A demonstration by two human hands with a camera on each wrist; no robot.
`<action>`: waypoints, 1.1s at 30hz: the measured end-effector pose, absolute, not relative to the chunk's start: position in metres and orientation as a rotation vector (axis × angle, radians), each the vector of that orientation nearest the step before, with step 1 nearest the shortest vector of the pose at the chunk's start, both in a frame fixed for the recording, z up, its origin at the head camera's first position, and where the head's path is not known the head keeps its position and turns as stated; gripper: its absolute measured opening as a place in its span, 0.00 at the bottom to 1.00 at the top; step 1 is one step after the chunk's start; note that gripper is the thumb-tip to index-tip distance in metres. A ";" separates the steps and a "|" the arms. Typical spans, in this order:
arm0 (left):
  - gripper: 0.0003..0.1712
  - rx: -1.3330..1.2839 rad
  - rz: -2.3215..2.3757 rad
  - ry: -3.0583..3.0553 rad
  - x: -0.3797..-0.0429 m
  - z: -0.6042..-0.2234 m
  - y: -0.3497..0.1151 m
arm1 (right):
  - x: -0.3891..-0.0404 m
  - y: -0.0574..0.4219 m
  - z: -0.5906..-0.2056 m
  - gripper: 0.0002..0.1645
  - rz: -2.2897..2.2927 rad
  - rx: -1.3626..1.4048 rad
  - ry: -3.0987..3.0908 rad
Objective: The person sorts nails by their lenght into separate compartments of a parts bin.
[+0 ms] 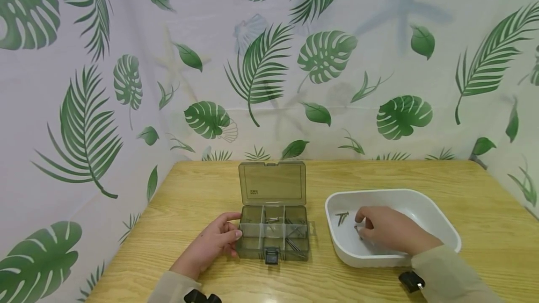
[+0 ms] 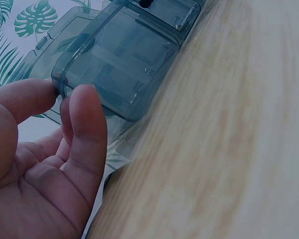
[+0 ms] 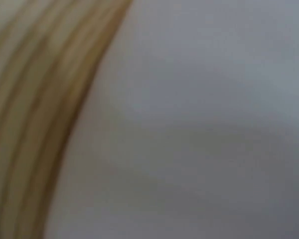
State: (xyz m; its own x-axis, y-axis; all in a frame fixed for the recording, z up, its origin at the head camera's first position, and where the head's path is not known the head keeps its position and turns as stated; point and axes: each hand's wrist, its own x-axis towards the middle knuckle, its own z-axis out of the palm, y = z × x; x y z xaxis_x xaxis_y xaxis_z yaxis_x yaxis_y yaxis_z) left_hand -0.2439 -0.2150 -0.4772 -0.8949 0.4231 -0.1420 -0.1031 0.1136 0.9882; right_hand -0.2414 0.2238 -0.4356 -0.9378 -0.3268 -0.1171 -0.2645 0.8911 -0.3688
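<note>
A smoky clear compartment box [image 1: 273, 232] stands on the table with its lid [image 1: 273, 183] raised at the back. My left hand [image 1: 216, 238] holds the box's left side, thumb and a bent finger at its edge. The left wrist view shows this hand [image 2: 55, 164] at a corner of the box [image 2: 124, 64]. Inside a white tray [image 1: 343, 258], my right hand [image 1: 389, 229] has its thumb and finger bent at a small screw [image 1: 357, 231]. Several more screws [image 1: 342, 218] lie to its left in the tray. Only blurred white and wood grain appear in the right wrist view.
Long thin metal pieces [image 1: 292, 244] lie in the box's right compartments, and small screws [image 1: 273, 220] in the back middle one. A black latch [image 1: 271, 256] hangs at the front. The wooden table [image 1: 202, 186] ends at a leaf-patterned cloth [image 1: 261, 83].
</note>
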 end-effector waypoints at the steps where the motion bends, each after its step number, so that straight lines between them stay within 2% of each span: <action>1: 0.34 0.312 1.834 2.011 -0.244 -0.477 -0.215 | -0.241 0.224 -0.437 0.11 -0.529 -0.448 2.877; 13: 0.34 0.317 1.835 2.009 -0.243 -0.474 -0.214 | -0.242 0.219 -0.441 0.08 -0.532 -0.505 2.843; 29: 0.34 0.316 1.833 2.011 -0.241 -0.473 -0.213 | -0.244 0.221 -0.448 0.10 -0.502 -0.626 2.867; 33: 0.33 0.319 1.832 2.012 -0.241 -0.474 -0.213 | -0.242 0.221 -0.447 0.11 -0.498 -0.574 2.917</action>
State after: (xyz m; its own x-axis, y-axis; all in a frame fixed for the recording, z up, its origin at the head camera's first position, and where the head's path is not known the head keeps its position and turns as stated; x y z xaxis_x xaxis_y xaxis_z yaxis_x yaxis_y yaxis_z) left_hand -0.2412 -0.2130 -0.4743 -0.8944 0.4256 -0.1378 -0.0975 0.1151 0.9886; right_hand -0.2420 0.2214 -0.4474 -0.9197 -0.3880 -0.0605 -0.3459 0.8734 -0.3427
